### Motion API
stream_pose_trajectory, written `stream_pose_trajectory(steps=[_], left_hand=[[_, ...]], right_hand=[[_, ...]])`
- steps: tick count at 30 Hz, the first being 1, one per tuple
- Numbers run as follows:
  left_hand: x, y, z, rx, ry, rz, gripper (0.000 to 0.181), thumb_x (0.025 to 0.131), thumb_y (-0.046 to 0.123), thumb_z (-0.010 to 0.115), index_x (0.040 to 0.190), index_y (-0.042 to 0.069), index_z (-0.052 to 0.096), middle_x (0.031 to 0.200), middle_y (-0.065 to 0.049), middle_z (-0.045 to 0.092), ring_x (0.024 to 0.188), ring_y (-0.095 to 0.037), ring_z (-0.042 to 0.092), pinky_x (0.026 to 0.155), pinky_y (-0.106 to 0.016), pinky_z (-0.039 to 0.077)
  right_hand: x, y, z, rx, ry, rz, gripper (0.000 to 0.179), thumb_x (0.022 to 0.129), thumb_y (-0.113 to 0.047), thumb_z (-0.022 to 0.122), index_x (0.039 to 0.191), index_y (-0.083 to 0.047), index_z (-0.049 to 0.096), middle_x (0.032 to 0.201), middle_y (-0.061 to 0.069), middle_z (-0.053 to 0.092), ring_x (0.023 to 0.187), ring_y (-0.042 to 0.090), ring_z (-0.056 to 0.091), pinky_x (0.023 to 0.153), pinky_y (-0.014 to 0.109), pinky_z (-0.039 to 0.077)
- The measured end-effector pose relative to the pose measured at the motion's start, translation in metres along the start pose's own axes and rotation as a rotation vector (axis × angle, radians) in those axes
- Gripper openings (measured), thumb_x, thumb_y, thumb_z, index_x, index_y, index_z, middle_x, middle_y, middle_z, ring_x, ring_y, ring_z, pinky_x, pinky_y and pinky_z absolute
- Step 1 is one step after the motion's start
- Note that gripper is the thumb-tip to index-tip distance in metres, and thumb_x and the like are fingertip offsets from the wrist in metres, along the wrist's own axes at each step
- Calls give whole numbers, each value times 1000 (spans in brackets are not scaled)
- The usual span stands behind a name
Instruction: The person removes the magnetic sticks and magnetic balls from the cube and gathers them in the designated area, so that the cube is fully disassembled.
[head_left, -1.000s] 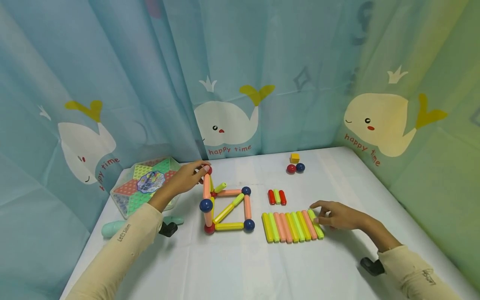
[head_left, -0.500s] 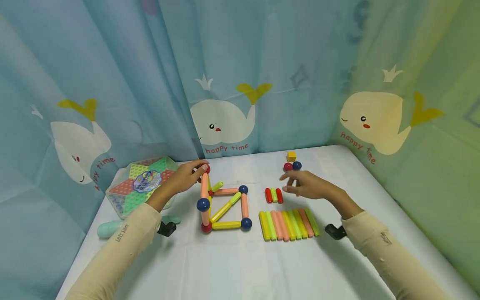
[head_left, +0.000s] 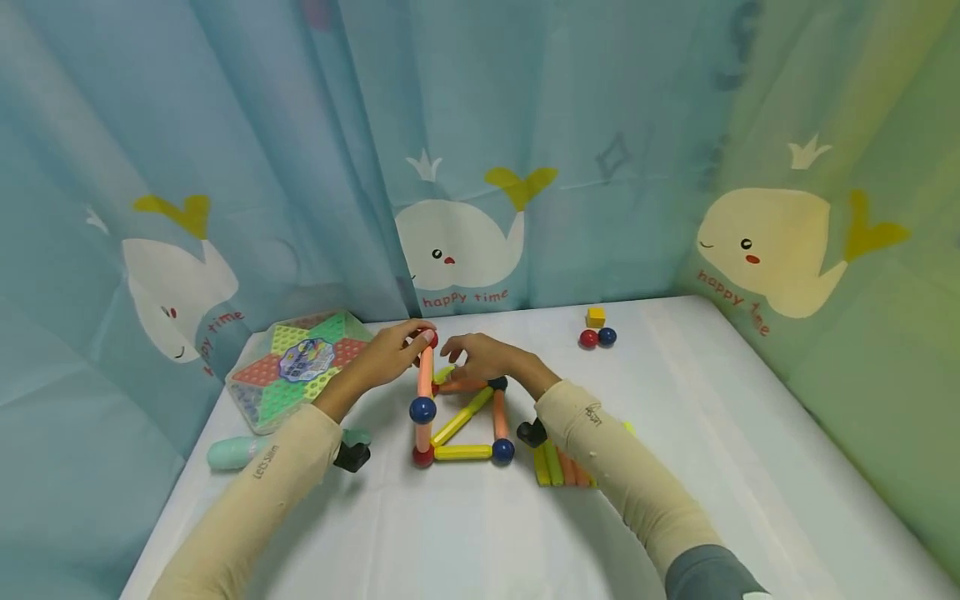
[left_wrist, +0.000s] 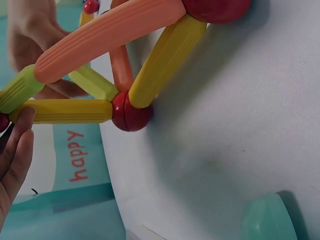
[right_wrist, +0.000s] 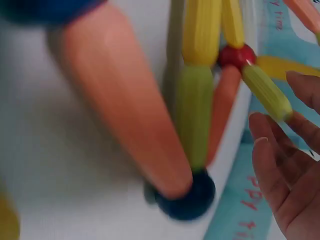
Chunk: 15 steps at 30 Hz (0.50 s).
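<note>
A frame of magnetic sticks and balls stands on the table, with yellow sticks (head_left: 463,452), salmon sticks (head_left: 501,415) and dark blue balls (head_left: 503,451). My left hand (head_left: 386,357) pinches the red ball (head_left: 431,338) at its top rear corner. From a low red ball (right_wrist: 237,55) at the back, a light green stick (right_wrist: 266,92) juts up with a free end. Around that end my right hand (right_wrist: 295,170) has its fingers apart; whether they touch it I cannot tell. A yellow and green diagonal (head_left: 467,415) crosses the base.
Loose sticks (head_left: 553,463) lie in a row right of the frame, partly hidden by my right sleeve. Behind them sit a red ball (head_left: 588,338), a blue ball (head_left: 607,337) and a yellow cube (head_left: 596,317). A game board (head_left: 288,367) and turquoise bottle (head_left: 232,452) lie at left.
My right hand has travelled left from the row of loose sticks, past the short sticks, to the back of the frame. The left hand keeps its hold on the red ball.
</note>
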<state>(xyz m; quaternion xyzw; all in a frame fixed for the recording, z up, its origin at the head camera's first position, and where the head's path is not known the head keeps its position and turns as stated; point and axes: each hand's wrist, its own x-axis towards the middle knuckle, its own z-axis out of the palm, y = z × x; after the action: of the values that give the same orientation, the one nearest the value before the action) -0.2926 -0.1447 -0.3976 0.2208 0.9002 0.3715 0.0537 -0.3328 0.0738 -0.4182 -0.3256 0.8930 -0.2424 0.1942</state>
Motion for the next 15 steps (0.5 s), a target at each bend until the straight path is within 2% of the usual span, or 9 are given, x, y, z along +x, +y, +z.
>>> stream_pose_trajectory(steps=[5, 12, 15], left_hand=[[-1, -2, 0, -15, 7, -3, 39, 108, 38, 44, 134, 13, 57, 108, -6, 68, 88, -19, 67, 79, -34, 57], [-1, -3, -1, -18, 9, 15, 39, 108, 38, 44, 134, 12, 57, 109, -7, 68, 87, -17, 67, 79, -34, 57], [-1, -2, -1, -10, 9, 18, 39, 108, 37, 42, 134, 12, 57, 110, -7, 68, 86, -17, 67, 79, -34, 57]], right_hand=[[16, -1, 15, 19, -15, 7, 49, 91, -26, 75, 133, -8, 60, 125, 9, 66, 113, 22, 61, 101, 38, 49], [23, 3, 20, -20, 14, 16, 32, 91, -30, 75, 115, -10, 70, 105, 3, 69, 96, 16, 60, 90, 33, 50], [23, 4, 21, -38, -13, -11, 24, 94, -29, 71, 112, -12, 71, 100, 0, 69, 94, 15, 58, 87, 31, 49]])
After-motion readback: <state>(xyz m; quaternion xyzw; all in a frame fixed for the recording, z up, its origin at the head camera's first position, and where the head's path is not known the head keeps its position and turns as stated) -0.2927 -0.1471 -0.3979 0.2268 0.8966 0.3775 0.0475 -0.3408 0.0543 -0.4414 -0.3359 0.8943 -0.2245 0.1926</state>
